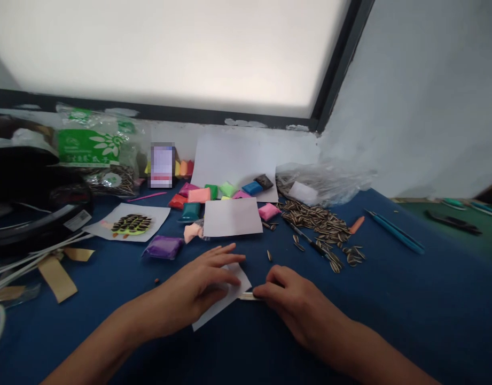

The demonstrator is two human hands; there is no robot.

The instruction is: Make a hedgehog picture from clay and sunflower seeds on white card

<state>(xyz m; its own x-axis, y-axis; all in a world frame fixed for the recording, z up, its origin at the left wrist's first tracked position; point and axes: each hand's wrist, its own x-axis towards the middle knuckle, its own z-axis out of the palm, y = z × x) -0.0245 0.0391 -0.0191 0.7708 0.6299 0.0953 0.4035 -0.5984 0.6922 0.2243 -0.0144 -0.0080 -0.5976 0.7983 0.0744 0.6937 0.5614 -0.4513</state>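
My left hand (197, 289) lies with its fingers stretched out over a small white sheet of paper (225, 303), covering much of it. To its right, my right hand (296, 302) has thumb and fingers closed on a thin pale stick (249, 296). The stick's free end reaches to the sheet's right edge; its other end is hidden by the fingers. A single striped sunflower seed (269, 256) sits just beyond my right hand. Farther back are a blank white card (233, 217) and a purple clay packet (163, 247).
A heap of sunflower seeds (315, 222) spreads at the right, with a dark pen (310, 243) and a blue pen-like tool (396, 231). Left stands a paper with a seed-covered clay figure (132, 224), cables (33, 255) and a green seed bag (91, 147). A phone (162, 166) leans behind.
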